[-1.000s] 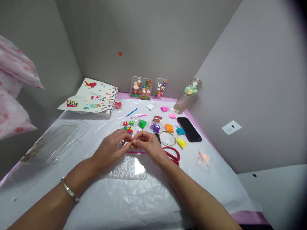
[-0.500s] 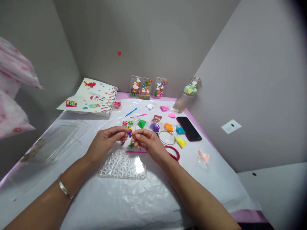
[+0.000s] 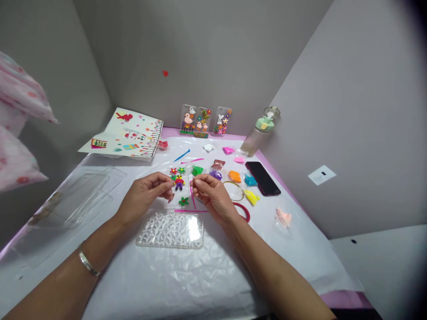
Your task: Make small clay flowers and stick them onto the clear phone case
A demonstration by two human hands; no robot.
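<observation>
My left hand (image 3: 154, 189) is pinched closed just left of a small clay figure (image 3: 179, 182) with a yellow head, red top and purple legs. Thumb and fingertips of my right hand (image 3: 208, 191) press together on the figure's other side. Whatever either pinch holds is too small to make out. Red and green clay flowers (image 3: 174, 171) lie beyond the figure, and a green one (image 3: 183, 201) lies nearer me. A pink stick (image 3: 192, 195) stands out beside my right fingers. Below my hands is a clear case (image 3: 170, 230) with a white web pattern.
Bagged clay lumps, among them an orange one (image 3: 234, 176), lie beyond my right hand. Also there are a phone (image 3: 263, 178), bottle (image 3: 256, 138), gold bangle (image 3: 243, 192) and red scissors (image 3: 245, 213). Clear cases (image 3: 85, 195) lie left. Decorated cases (image 3: 189, 120) stand at the back.
My hands have moved apart, the left one leftward and the right one rightward. The clay figure between them, mostly covered before, now shows whole.
</observation>
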